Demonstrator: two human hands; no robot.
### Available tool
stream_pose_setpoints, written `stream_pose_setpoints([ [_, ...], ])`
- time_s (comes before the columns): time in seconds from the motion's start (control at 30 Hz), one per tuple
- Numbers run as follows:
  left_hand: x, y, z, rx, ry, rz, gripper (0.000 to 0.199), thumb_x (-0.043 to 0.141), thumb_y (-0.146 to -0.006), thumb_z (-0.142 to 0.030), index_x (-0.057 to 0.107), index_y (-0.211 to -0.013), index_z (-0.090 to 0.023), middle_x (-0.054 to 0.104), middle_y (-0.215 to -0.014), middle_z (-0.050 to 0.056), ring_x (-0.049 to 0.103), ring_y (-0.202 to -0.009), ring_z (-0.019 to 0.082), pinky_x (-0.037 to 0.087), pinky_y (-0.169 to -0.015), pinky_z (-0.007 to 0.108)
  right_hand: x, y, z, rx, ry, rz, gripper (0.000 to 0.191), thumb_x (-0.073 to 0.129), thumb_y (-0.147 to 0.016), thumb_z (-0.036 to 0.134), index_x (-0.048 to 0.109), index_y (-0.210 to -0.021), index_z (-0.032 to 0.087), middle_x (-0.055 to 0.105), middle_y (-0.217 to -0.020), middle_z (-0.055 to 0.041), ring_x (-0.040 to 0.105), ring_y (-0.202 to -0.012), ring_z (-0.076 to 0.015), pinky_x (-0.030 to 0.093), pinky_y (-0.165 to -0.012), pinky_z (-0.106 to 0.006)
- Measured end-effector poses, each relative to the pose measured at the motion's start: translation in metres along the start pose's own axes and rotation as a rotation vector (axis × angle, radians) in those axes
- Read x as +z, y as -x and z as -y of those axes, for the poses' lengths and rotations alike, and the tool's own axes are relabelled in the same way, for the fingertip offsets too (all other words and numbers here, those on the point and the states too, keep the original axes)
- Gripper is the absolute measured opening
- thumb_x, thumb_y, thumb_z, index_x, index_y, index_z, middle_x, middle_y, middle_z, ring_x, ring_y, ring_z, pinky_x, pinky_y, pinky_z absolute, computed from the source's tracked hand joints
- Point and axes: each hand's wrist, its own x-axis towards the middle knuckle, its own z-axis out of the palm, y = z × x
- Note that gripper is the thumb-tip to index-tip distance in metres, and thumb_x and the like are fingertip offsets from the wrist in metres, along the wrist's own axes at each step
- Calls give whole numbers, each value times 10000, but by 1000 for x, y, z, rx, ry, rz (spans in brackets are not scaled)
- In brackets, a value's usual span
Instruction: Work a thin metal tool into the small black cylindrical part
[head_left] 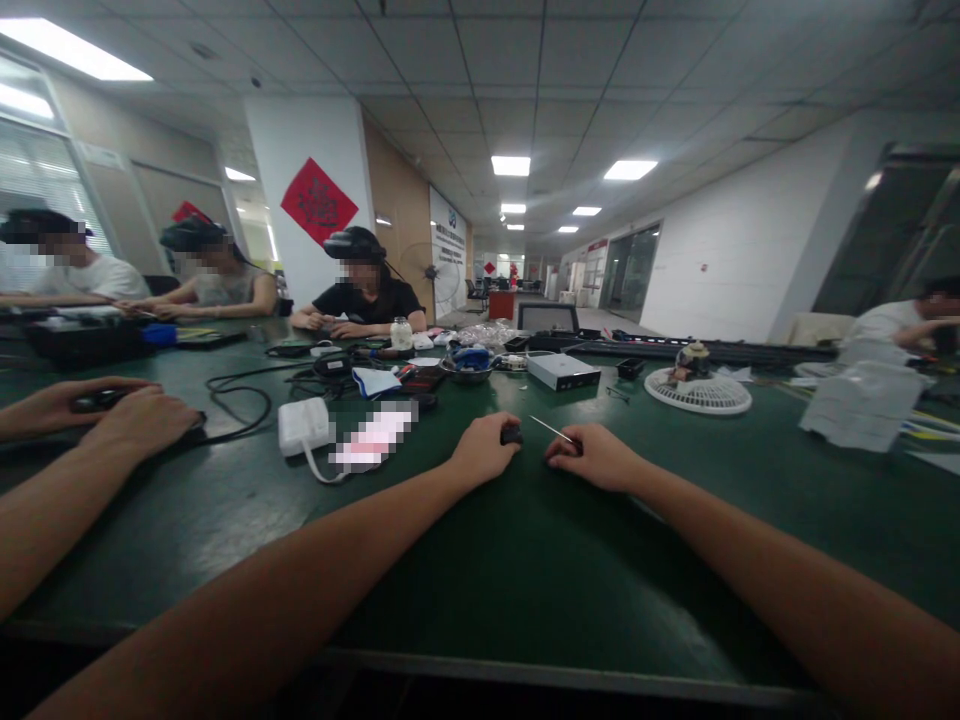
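Over the green table, my left hand is closed around a small black object. Only its dark end shows past the fingers, so its kind cannot be made out. Just to the right, my right hand grips a screwdriver. Its thin metal shaft points up and left towards the black object, with a gap between them, and its handle is mostly hidden in the fingers. Both forearms reach in from the near edge.
At left, another person's hands hold something dark near black cables. A white adapter lies between us. Farther back are a metal bowl, a silver drive box and a white fan grille. White plastic pieces stand right.
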Motion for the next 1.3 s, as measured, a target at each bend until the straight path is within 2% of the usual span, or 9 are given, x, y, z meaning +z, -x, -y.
stream_pose_setpoints([
  [0.13,-2,4,-9,102,29,72,381,740,-768,-145,703,-1143,-199,737,-1146,82,685,-1066,246,528,-967,374,0,0,0,-19,16,-85,99,710,-756,266,694,-801,179,581,-654,37,601,-675,-159,448,-639,-264],
  [0.23,-1,5,-11,134,19,83,383,725,-784,-157,695,-1163,-198,735,-1155,82,682,-1073,249,527,-968,379,-2,0,0,-20,49,-109,127,689,-762,241,714,-865,172,552,-636,42,561,-626,-148,419,-593,-256],
  [0.43,1,5,-9,132,18,86,387,720,-783,-165,694,-1168,-198,733,-1160,84,685,-1067,246,532,-963,380,-5,1,-2,-55,106,-69,38,666,-756,164,661,-784,189,630,-726,2,592,-699,-172,445,-661,-273],
  [0.73,-3,6,-15,108,33,84,393,728,-761,-148,704,-1151,-194,744,-1138,74,695,-1060,236,535,-968,362,-7,-1,-10,-134,152,-80,146,636,-739,129,513,-699,197,612,-769,6,587,-742,-163,426,-689,-265],
  [0.97,-3,7,-14,116,64,75,376,735,-749,-145,717,-1121,-200,750,-1116,72,697,-1040,244,527,-977,387,-9,0,-13,-115,153,-9,93,605,-706,104,598,-752,185,568,-714,32,550,-686,-139,399,-647,-243],
  [1.13,-3,6,-14,124,45,77,382,720,-749,-158,715,-1129,-194,749,-1120,73,696,-1046,248,530,-971,380,-8,0,-9,-77,173,-97,51,622,-749,157,585,-731,187,593,-698,25,560,-662,-145,391,-615,-252],
  [1.2,-3,7,-15,125,39,88,385,704,-753,-164,711,-1137,-184,748,-1125,81,695,-1053,251,533,-967,380,-7,-1,-9,-42,147,-117,93,657,-775,218,581,-729,194,643,-738,7,610,-713,-167,431,-657,-267],
  [1.3,-3,8,-15,126,33,99,399,691,-759,-191,704,-1158,-177,740,-1147,90,690,-1070,256,531,-971,380,-3,-2,-10,-5,36,-66,187,674,-804,260,539,-684,208,729,-875,-32,685,-884,-206,489,-779,-296],
])
